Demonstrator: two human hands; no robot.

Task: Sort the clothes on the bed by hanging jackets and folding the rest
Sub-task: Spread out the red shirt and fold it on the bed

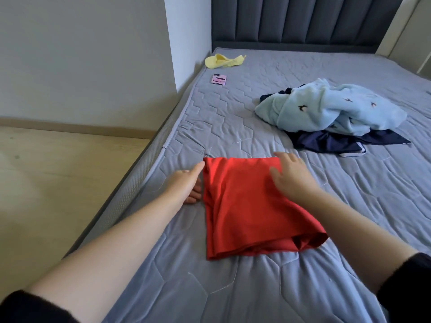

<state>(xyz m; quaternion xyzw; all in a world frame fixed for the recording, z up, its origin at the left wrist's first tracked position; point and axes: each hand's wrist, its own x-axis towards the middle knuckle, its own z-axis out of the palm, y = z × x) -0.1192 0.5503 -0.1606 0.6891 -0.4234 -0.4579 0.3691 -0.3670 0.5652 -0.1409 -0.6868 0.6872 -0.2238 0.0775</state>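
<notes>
A folded red satin-like garment lies flat on the grey quilted mattress of the bed, near its left edge. The right hand rests on the garment's far right corner, fingers straight and spread apart, pressing the cloth. The left hand lies on the mattress against the garment's left edge, its index finger stretched out to the far left corner; it does not visibly grip the cloth. Farther right, well apart, a crumpled light-blue fleece garment sits on a navy garment. By the dark padded headboard lie a yellow cloth and a pink phone.
</notes>
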